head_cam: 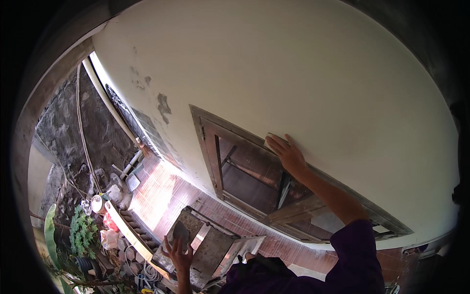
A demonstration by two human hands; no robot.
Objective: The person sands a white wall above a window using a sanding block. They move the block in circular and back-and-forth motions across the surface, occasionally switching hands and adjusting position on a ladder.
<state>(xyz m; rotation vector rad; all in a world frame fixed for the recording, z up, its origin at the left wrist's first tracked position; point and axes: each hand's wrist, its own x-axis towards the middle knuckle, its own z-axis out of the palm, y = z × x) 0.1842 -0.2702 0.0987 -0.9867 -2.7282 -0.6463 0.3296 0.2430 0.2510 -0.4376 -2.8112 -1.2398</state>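
Observation:
My right hand [292, 156] lies flat on the cream wall [312, 81], just above the top rail of a brown wooden window frame [235, 126]. Under its fingers is a thin pale flat piece [269, 142], pressed to the wall; most of it is covered, and its material is unclear. My left hand [179, 253] hangs lower down with fingers spread and nothing in them. It is in front of a worn platform of stained boards on a metal frame [211, 250], which stands below me. A dark grey patch [181, 229] marks one board.
Left of the platform run a long pale plank [128, 229], a plant [82, 233], a white bucket [97, 204] and a coiled hose [151, 272]. A dustpan [133, 182] and a broom [145, 149] are farther off on the red tiled floor [154, 194]. Paint is flaking from the wall's left part [163, 104].

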